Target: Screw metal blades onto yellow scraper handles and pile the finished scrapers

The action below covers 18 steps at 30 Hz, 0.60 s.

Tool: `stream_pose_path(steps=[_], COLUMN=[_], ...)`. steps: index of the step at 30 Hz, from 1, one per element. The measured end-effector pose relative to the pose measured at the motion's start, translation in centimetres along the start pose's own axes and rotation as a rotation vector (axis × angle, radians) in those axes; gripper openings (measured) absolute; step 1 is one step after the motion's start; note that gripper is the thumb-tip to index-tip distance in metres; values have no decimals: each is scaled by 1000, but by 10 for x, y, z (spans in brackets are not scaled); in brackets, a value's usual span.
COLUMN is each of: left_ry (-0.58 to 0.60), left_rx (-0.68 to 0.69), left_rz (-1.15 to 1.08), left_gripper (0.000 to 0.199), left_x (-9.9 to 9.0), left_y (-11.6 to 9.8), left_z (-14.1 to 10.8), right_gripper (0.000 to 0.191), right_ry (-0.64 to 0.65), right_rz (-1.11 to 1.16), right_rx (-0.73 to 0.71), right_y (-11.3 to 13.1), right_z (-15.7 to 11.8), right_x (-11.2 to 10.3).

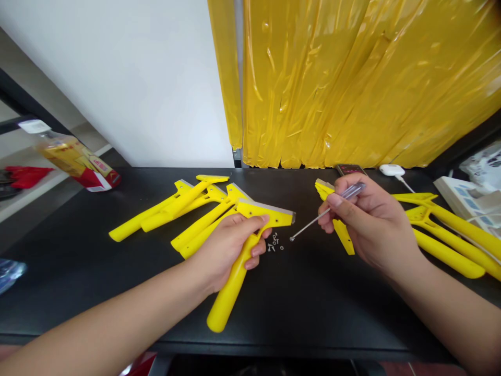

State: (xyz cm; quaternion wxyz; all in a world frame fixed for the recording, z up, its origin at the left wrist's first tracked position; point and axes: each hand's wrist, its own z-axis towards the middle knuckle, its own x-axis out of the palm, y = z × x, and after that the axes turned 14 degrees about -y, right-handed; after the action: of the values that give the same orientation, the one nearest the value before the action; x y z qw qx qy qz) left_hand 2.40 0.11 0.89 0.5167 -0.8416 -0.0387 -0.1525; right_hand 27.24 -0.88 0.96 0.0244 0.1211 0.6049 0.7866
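My L fingers (256, 249) were wrapped rnd scraper (233, 292), nr loose screws (274, 243) on surface (313, 300); R fingers (346, 208) pinched screwdriver (354, 191), tip off scraper. Risk: L knuckle bump could've scattered screws; screwdriver slip, jabbed L fingers.

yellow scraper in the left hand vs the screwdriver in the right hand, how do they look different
The scraper is mostly opaque yellow; the screwdriver has a see-through purplish handle and metal shaft. The scraper is bulky, the screwdriver slim. The scraper's head end points away from the person, while the screwdriver's tip points down to the left. Both are held over the black table.
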Motion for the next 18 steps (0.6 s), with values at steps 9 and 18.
stream_pose_path(steps=[9,18], left_ry=[71,75], left_rx=[-140,-175], left_rz=[5,-7], left_gripper=[25,21], left_x=[5,6], left_y=[7,6], left_z=[-6,-9], right_gripper=[17,19], right_ry=[-27,-13], right_rz=[52,46], right_rx=[52,76], right_y=[-5,-5], right_z=[2,1], right_x=[4,6])
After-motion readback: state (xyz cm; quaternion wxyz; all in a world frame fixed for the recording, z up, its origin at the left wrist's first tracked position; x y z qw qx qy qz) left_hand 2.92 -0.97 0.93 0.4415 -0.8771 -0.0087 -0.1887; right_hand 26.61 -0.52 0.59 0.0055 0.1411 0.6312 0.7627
